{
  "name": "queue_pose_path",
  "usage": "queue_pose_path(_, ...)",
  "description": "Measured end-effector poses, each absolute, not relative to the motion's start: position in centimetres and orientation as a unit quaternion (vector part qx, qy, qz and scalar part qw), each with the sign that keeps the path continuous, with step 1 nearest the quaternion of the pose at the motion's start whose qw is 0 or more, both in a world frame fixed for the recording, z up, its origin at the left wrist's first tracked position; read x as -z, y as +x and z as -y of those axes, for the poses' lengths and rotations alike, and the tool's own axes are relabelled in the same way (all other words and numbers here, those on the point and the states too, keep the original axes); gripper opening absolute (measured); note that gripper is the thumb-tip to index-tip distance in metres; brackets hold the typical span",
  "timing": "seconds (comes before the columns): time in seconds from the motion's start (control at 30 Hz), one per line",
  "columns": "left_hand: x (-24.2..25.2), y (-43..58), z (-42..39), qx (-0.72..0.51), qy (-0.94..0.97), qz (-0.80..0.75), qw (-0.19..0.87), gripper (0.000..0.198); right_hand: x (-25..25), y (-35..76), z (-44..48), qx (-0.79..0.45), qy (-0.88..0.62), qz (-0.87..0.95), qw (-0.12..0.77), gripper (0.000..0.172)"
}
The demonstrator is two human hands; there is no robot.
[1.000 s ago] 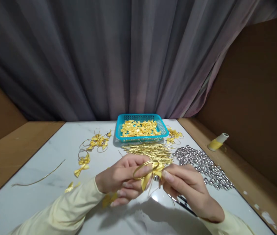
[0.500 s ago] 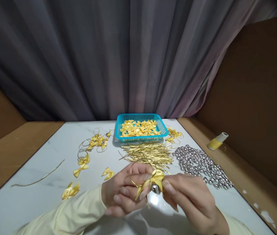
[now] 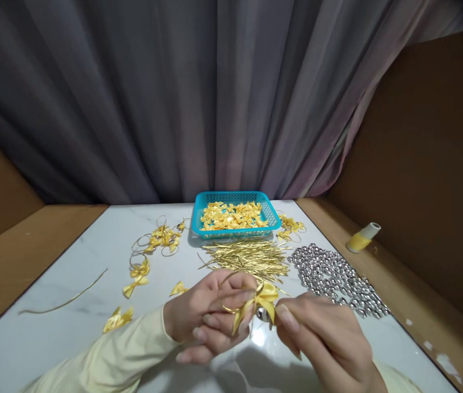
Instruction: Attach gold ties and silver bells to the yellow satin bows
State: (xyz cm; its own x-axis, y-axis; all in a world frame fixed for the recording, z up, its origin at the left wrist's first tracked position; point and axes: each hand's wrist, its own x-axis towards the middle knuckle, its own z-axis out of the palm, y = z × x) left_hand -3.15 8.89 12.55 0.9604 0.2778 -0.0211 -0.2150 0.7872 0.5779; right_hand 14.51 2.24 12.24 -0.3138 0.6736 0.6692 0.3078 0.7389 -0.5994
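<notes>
Between my hands, above the front of the table, is a yellow ribbon bow [image 3: 267,295] with a silver bell [image 3: 262,313] under it. A gold twist tie [image 3: 231,310] curves out from the bow on its left side. My left hand [image 3: 215,311] is closed on the bow from the left, thumb and forefinger pinching near its knot. From the right, the thumb and forefinger of my right hand [image 3: 321,333] pinch the bow's right edge beside the bell. Exactly what lies between those right fingertips is partly hidden.
A blue basket [image 3: 236,234] of yellow bows stands at the back. Before it lie gold twist ties [image 3: 247,256], with silver bells [image 3: 329,273] to the right. Bows with bells and loops [image 3: 163,237] lie left. A yellow-wrapped tube [image 3: 362,238] stands right.
Both hands have shifted slightly, the right one a little down and to the right. The bow has turned a bit, so the bell shows less.
</notes>
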Motion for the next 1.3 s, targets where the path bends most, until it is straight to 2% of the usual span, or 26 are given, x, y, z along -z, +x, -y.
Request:
queue_pose_path(0.47, -11.99, -3.38, -9.4, -0.161, 0.382, -0.036, 0.909, 0.017, -12.44, 14.58, -2.42, -0.185, -0.316, 0.784, 0.501, 0.024)
queue_pose_path(0.77, -12.01, -3.46, -9.35, -0.171, 0.386, -0.076, 0.903, 0.012, -12.5, 14.71, -2.3, -0.196, -0.327, 0.785, 0.489, 0.024)
queue_pose_path(1.13, -12.22, -3.7, -9.31, -0.159, 0.403, -0.108, 0.895, 0.019, -12.5, 14.73, -2.35, -0.194, -0.333, 0.792, 0.474, 0.026)
queue_pose_path(1.3, -12.02, -3.34, -9.46, -0.143, 0.349, -0.078, 0.923, 0.015, -12.34, 14.85, -2.52, -0.219, -0.306, 0.795, 0.476, 0.025)
